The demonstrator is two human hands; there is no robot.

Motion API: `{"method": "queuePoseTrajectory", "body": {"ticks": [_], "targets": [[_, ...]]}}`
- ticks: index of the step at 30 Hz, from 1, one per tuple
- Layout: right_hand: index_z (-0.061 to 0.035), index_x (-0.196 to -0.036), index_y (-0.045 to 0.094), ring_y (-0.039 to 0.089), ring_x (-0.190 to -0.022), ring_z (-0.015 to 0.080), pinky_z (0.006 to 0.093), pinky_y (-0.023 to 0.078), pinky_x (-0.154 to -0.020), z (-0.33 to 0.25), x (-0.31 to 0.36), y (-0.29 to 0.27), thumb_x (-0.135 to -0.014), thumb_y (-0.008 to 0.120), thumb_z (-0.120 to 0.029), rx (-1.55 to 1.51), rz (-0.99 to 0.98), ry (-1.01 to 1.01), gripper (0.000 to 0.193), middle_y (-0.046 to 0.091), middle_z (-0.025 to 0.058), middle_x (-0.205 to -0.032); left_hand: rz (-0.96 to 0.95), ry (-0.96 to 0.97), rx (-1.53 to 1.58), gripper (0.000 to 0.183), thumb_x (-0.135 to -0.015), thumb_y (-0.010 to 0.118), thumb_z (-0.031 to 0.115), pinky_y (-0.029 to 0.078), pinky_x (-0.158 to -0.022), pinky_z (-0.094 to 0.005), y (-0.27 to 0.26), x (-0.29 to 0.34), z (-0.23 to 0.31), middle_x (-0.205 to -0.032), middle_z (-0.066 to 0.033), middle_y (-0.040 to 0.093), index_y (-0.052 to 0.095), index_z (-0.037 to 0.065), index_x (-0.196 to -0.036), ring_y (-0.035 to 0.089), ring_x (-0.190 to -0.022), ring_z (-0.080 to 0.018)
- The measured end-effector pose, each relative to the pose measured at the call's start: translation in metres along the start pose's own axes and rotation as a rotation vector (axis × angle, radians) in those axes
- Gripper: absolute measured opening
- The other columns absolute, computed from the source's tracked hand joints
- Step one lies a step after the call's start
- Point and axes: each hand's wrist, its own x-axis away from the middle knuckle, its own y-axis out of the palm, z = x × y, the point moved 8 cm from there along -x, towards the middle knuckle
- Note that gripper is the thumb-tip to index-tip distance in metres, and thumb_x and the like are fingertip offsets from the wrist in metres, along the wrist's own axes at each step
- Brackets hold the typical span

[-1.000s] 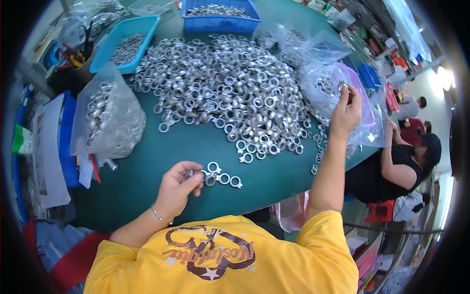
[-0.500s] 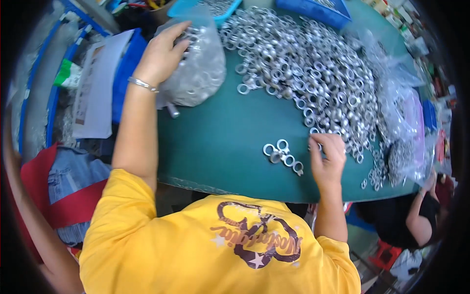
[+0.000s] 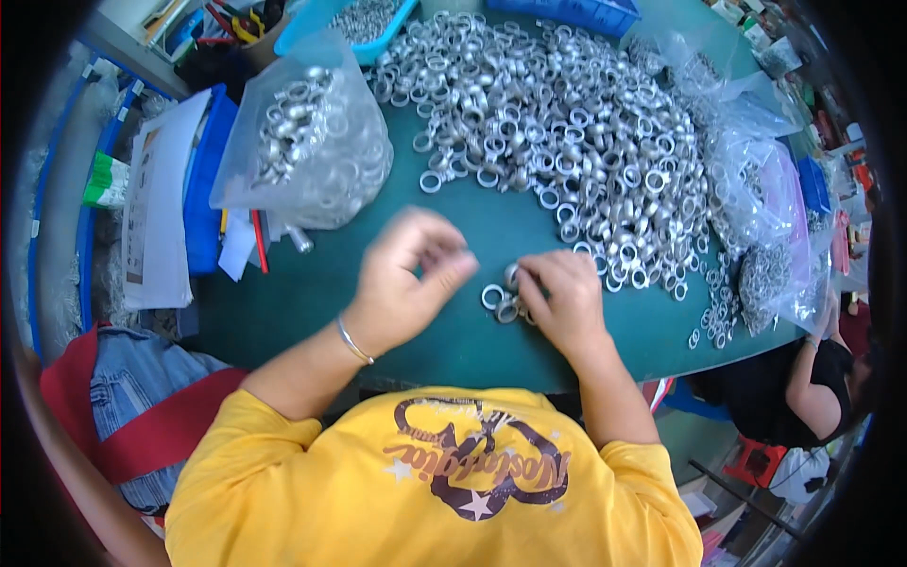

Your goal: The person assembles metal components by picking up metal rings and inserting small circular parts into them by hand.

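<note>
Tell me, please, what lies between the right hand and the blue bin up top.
The head view shows a large heap of metal rings between them.

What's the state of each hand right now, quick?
Left hand: loosely curled, blurred; whether it holds anything cannot be told.
Right hand: curled at a metal ring; whether gripping it cannot be told.

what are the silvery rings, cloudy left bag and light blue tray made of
Silvery round rings: probably metal, satin to shiny, judging by bright highlights. Cloudy see-through bag: likely thin plastic film, glossy; rings show through it. Light blue tray: seemingly smooth plastic, given its even colour.
</note>
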Motion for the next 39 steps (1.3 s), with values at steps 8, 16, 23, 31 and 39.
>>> {"method": "queuePoseTrajectory", "body": {"ticks": [8,16,23,31,39], "targets": [[-0.0001,-0.089,0.062,0.059,-0.07,0.0246,0.0304,0.046,-0.063,-0.02,0.008,-0.015,-0.071,0.064,0.004,-0.287,0.185,-0.042,0.019,0.062,0.0113,-0.081,-0.202,-0.257,0.352,0.013,-0.078,0.066,0.004,0.047,-0.069,-0.0194,0.056,0.015,-0.028,-0.083,-0.001,0.057,0.06,0.001,-0.09,0.055,-0.078,-0.0082],[0.0053,-0.111,0.052,0.059,-0.089,0.0148,0.0253,0.049,-0.076,0.005,0.034,0.016,-0.079,0.065,-0.002,-1.03,0.015,0.402,0.035,0.059,0.0116,-0.1,-0.137,0.08,0.015,0.011,-0.072,0.069,0.001,0.044,-0.061,-0.0235,0.049,0.013,0.008,-0.082,-0.0049,0.058,0.063,0.002,-0.082,0.055,-0.071,-0.0132],[0.0044,-0.109,0.044,0.059,-0.094,0.0218,0.0305,0.05,-0.081,-0.007,0.03,0.004,-0.075,0.062,0.011,-1.057,0.113,0.242,0.039,0.056,0.019,-0.108,-0.144,-0.018,0.151,0.01,-0.077,0.066,0.002,0.044,-0.064,-0.023,0.049,0.019,0.003,-0.084,-0.006,0.059,0.063,0.0,-0.086,0.055,-0.074,-0.0132],[0.004,-0.108,0.045,0.059,-0.093,0.0215,0.0293,0.049,-0.083,-0.014,0.021,-0.005,-0.076,0.058,0.014,-0.945,0.099,0.156,0.036,0.054,0.0167,-0.105,-0.15,-0.017,0.14,0.008,-0.077,0.066,0.003,0.044,-0.064,-0.024,0.049,0.015,0.007,-0.083,-0.0059,0.059,0.062,0.0,-0.084,0.055,-0.074,-0.0137],[0.0024,-0.107,0.052,0.056,-0.081,0.0109,0.0228,0.047,-0.071,0.003,0.038,0.021,-0.089,0.052,-0.005,-1.271,-0.175,0.526,0.019,0.054,0.0079,-0.103,-0.167,0.148,-0.026,0.011,-0.072,0.069,0.002,0.045,-0.061,-0.0259,0.049,0.012,0.024,-0.08,-0.0069,0.059,0.062,0.002,-0.081,0.056,-0.07,-0.0179]]}}
